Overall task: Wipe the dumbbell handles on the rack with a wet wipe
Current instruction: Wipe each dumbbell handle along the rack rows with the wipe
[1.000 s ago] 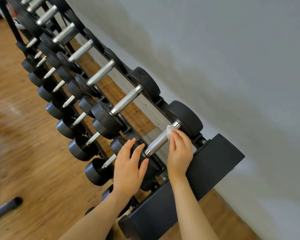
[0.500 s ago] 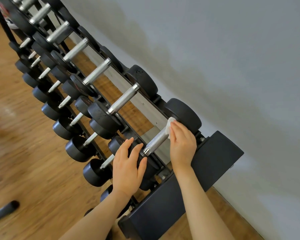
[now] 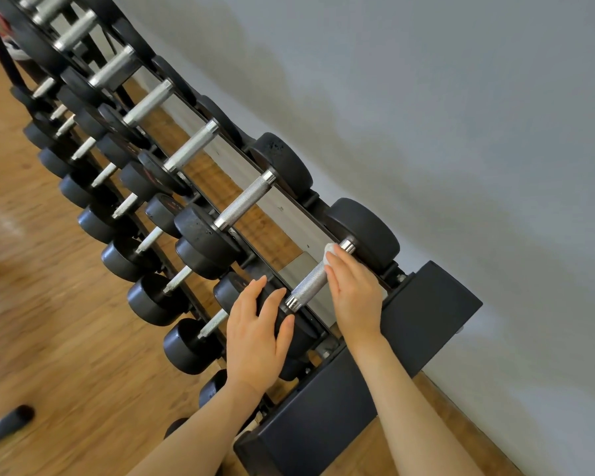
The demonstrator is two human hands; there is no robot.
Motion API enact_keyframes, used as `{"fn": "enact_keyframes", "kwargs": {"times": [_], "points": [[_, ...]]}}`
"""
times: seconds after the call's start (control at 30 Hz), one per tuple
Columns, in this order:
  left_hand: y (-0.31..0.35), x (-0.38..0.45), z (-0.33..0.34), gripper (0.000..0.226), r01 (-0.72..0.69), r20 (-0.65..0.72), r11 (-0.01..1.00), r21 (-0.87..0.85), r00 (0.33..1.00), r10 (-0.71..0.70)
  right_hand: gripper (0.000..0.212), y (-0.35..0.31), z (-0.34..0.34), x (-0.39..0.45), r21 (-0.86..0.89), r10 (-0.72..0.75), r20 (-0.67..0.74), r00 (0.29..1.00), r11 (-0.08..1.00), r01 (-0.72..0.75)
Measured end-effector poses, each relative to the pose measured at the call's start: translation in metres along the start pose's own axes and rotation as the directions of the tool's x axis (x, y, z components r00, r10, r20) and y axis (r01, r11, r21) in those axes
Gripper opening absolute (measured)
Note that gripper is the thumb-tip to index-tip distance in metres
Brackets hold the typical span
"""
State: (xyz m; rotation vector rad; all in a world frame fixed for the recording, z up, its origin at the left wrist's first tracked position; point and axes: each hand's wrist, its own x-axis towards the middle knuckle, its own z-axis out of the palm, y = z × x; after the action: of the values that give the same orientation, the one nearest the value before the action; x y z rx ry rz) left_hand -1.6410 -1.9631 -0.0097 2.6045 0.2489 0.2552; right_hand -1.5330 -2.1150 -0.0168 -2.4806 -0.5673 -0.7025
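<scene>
Knurled steel dumbbell handle [image 3: 310,280] under crumpled white wipe [image 3: 329,250], right hand [image 3: 356,297] pressing.

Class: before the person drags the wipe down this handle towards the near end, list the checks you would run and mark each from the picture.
1. Wet wipe on the nearest handle, at its far end: ok.
2. Right hand presses the wipe with straight fingers: ok.
3. Left hand rests on the near weight head, steadying it: ok.
4. Rest of the handle bare for the stroke: ok.
5. Wipe still damp: cannot tell.
</scene>
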Motion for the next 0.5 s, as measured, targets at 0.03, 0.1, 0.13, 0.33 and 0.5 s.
{"fn": "enact_keyframes", "kwargs": {"times": [0.03, 0.1, 0.13, 0.33, 0.5], "points": [[0.000, 0.000, 0.000, 0.048, -0.001, 0.002, 1.000, -0.003, 1.000, 0.001, 0.034, 0.003, 0.000, 0.001, 0.007, -0.018, 0.019, 1.000, 1.000, 0.018], [0.000, 0.001, 0.000, 0.049, -0.002, 0.000, 1.000, -0.011, 1.000, 0.002, 0.033, 0.010, -0.003, 0.005, -0.004, -0.015, 0.033, 0.999, 1.000, 0.015], [0.000, 0.001, 0.000, 0.049, -0.001, 0.000, 1.000, -0.014, 1.000, 0.001, 0.032, 0.013, -0.005, 0.008, -0.014, 0.004, 0.031, 1.000, 1.000, -0.003], [0.000, 0.000, 0.000, 0.048, 0.000, 0.003, 1.000, -0.015, 1.000, 0.000, 0.029, 0.016, -0.007, 0.006, -0.030, -0.132, 0.039, 0.991, 0.991, 0.133], [0.000, 0.002, 0.001, 0.047, -0.003, -0.004, 1.000, -0.007, 1.000, 0.003, 0.031, 0.018, -0.008, 0.017, -0.097, -0.063, 0.050, 0.997, 0.993, 0.067]]}}
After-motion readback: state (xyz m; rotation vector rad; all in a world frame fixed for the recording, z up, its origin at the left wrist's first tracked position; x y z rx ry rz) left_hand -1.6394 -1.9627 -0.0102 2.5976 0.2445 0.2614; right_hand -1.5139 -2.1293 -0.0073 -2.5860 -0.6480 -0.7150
